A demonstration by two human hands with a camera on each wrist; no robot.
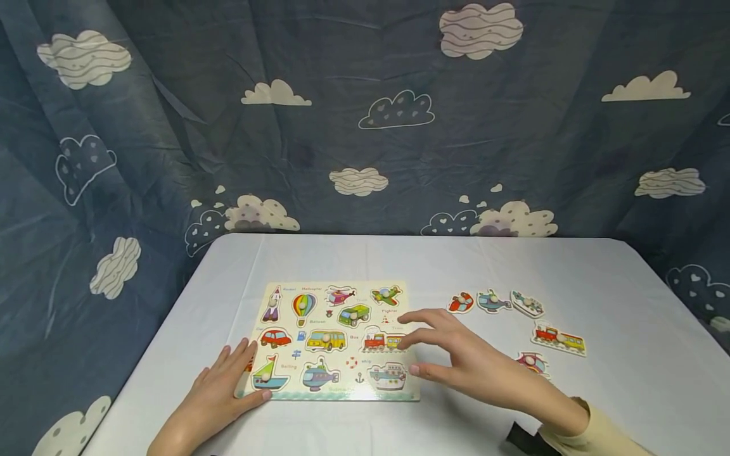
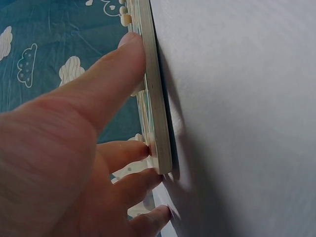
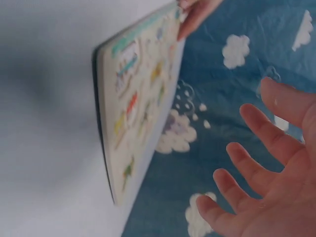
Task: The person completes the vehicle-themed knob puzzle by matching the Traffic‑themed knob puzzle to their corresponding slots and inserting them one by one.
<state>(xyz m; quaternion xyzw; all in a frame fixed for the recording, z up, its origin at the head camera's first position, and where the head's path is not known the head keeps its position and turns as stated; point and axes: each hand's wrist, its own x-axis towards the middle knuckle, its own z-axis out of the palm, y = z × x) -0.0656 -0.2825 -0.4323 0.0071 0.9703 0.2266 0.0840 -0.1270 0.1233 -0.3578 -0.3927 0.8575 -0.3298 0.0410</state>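
A wooden picture puzzle board point(image 1: 294, 383) with vehicle pieces lies on the white table. My left hand point(image 1: 213, 392) rests on its left edge, fingers extended. In the left wrist view the thumb lies on the board's face and the fingertips touch its edge point(image 2: 159, 108). My right hand point(image 1: 456, 354) hovers at the board's right side with nothing in it, fingers spread. The right wrist view shows this hand point(image 3: 266, 173) apart from the board point(image 3: 106, 98). The board's train picture point(image 1: 379, 342) is near its fingertips.
Loose pieces lie right of the board: a red-and-white one point(image 1: 461, 303), a blue helicopter-like one point(image 1: 492, 301), a ship point(image 1: 527, 304), a train point(image 1: 559, 340) and a red one point(image 1: 532, 362) partly behind my right hand. A dark cloud-patterned cloth point(image 1: 365, 152) hangs behind the table.
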